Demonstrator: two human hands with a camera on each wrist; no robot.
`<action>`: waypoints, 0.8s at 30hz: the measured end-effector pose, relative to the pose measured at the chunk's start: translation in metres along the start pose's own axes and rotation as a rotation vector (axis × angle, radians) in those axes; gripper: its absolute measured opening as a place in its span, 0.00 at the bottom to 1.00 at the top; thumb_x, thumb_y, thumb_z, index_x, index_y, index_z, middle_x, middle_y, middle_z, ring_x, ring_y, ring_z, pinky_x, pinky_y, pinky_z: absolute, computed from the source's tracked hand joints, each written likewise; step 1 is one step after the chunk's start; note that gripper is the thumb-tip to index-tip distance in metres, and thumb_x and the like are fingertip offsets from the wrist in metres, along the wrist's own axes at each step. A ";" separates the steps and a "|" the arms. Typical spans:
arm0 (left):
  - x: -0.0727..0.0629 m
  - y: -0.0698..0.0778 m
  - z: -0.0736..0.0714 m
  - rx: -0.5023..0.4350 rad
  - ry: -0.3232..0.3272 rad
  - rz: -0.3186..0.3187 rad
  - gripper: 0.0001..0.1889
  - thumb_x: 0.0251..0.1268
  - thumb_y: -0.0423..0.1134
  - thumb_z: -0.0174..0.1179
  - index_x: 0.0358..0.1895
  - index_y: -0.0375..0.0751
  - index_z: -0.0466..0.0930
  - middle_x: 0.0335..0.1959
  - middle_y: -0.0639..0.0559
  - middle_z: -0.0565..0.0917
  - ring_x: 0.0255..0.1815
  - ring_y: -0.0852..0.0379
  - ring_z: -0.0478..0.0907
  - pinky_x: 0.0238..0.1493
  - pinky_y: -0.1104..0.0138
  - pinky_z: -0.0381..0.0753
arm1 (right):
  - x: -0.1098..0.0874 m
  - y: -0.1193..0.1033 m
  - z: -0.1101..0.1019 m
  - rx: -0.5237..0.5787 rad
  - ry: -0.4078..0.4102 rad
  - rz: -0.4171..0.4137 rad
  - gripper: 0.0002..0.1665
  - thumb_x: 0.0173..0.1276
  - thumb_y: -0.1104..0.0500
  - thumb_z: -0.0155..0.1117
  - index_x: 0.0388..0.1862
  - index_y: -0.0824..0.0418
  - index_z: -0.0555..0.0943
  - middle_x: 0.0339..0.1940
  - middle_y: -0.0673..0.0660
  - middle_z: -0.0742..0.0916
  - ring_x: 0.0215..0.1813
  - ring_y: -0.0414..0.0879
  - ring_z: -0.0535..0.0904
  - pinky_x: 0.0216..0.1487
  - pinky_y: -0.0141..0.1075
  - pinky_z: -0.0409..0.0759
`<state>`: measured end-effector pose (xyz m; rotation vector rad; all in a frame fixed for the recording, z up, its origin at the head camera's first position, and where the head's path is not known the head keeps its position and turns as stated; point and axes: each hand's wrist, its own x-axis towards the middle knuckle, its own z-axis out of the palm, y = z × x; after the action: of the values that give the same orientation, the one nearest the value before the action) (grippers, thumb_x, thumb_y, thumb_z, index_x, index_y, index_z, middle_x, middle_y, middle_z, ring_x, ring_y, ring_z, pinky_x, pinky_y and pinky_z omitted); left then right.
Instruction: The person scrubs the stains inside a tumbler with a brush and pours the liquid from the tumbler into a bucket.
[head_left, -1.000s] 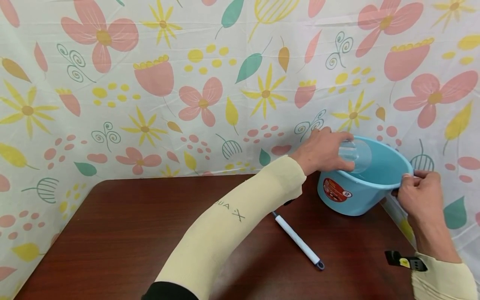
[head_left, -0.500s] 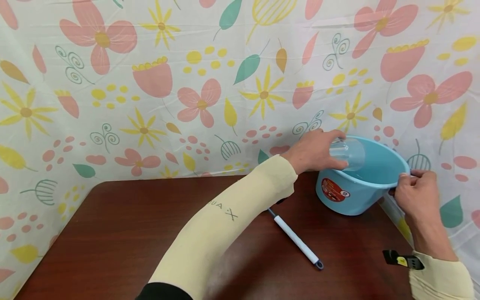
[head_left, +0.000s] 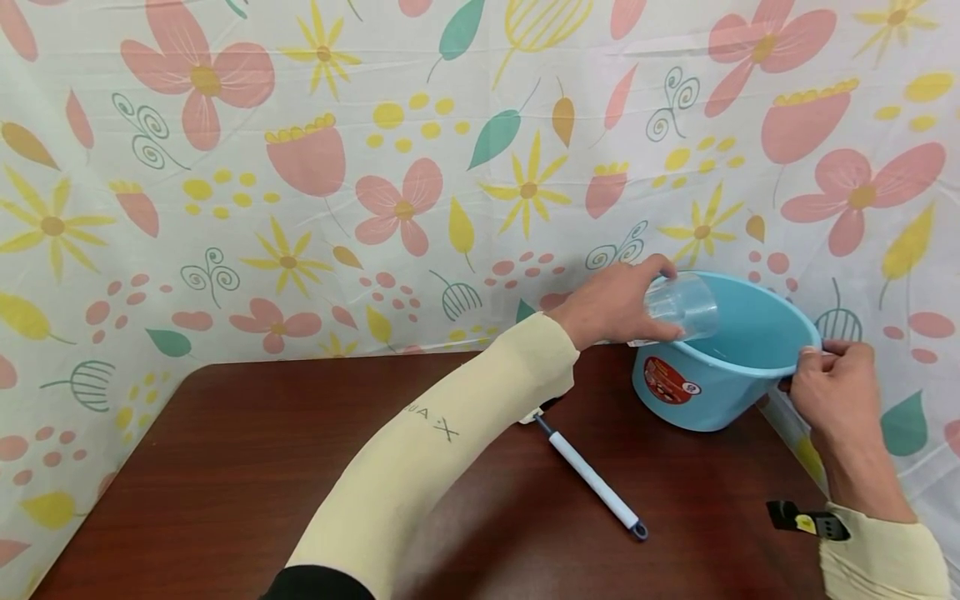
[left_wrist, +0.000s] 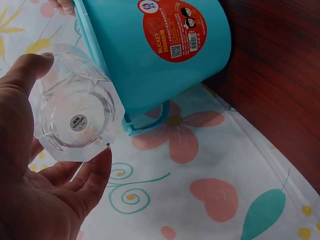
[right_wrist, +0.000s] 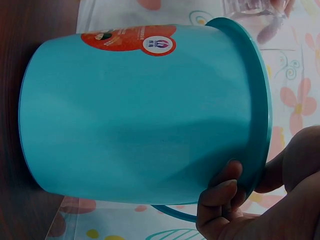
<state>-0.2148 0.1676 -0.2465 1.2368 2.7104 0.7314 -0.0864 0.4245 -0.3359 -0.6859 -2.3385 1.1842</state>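
In the head view my left hand (head_left: 611,304) holds a clear cup (head_left: 686,307) lying on its side, its mouth over the left rim of a light blue bucket (head_left: 723,392). Thumb and fingers curl round the cup near its base. The left wrist view shows the angular base of the cup (left_wrist: 80,110) with a small round sticker, close beside the bucket (left_wrist: 165,65). My right hand (head_left: 840,392) pinches the bucket's right rim. In the right wrist view the right hand (right_wrist: 250,205) has fingers outside the rim. The bucket stands upright with a red label.
A tool with a white handle (head_left: 596,479) lies on the dark wooden table (head_left: 262,467); its light head is partly hidden behind the left sleeve (head_left: 450,442). A floral cloth (head_left: 420,100) hangs behind the table and along its right side.
The left hand and cup have moved left, so less of the cup overlaps the bucket's opening. More of the tool's head shows from behind the sleeve. The right hand stays on the rim.
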 end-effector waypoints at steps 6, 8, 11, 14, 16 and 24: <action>-0.005 -0.010 0.007 -0.020 0.026 -0.015 0.43 0.60 0.61 0.76 0.73 0.53 0.63 0.55 0.60 0.78 0.50 0.64 0.75 0.47 0.74 0.78 | 0.000 0.001 -0.001 -0.006 0.003 -0.006 0.25 0.86 0.54 0.37 0.66 0.75 0.54 0.47 0.71 0.76 0.29 0.36 0.77 0.27 0.25 0.79; -0.006 -0.014 0.009 -0.019 0.031 -0.021 0.46 0.60 0.61 0.76 0.75 0.50 0.63 0.57 0.59 0.78 0.50 0.64 0.75 0.46 0.75 0.78 | 0.000 0.002 -0.001 -0.007 0.004 -0.008 0.25 0.86 0.54 0.37 0.66 0.75 0.54 0.49 0.72 0.76 0.29 0.37 0.77 0.27 0.26 0.79; -0.008 -0.022 0.014 -0.051 0.031 -0.021 0.47 0.61 0.60 0.76 0.77 0.47 0.62 0.59 0.58 0.78 0.53 0.64 0.75 0.47 0.75 0.79 | 0.000 0.002 0.000 -0.013 0.009 -0.011 0.26 0.86 0.54 0.37 0.67 0.75 0.54 0.51 0.73 0.76 0.29 0.39 0.77 0.27 0.28 0.79; -0.009 -0.030 0.019 -0.097 0.038 -0.014 0.47 0.61 0.59 0.77 0.77 0.45 0.62 0.60 0.57 0.78 0.55 0.63 0.75 0.49 0.74 0.79 | 0.000 0.002 0.001 -0.023 0.010 -0.007 0.29 0.86 0.53 0.36 0.71 0.75 0.53 0.52 0.73 0.76 0.30 0.42 0.77 0.27 0.29 0.79; -0.010 -0.035 0.021 -0.117 0.049 -0.008 0.46 0.62 0.58 0.77 0.76 0.44 0.63 0.59 0.57 0.77 0.55 0.62 0.75 0.50 0.74 0.78 | 0.000 0.002 0.002 -0.025 0.013 -0.006 0.29 0.86 0.53 0.36 0.71 0.74 0.53 0.52 0.73 0.76 0.30 0.43 0.77 0.27 0.29 0.79; -0.020 -0.047 0.032 -0.154 0.093 -0.006 0.45 0.58 0.57 0.79 0.71 0.43 0.64 0.56 0.54 0.77 0.50 0.60 0.76 0.47 0.72 0.78 | -0.001 0.001 0.001 -0.009 0.016 -0.003 0.23 0.86 0.54 0.37 0.64 0.73 0.56 0.52 0.72 0.76 0.29 0.39 0.77 0.27 0.26 0.79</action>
<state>-0.2257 0.1391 -0.2990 1.1874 2.6677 0.9996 -0.0862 0.4234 -0.3373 -0.6927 -2.3326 1.1632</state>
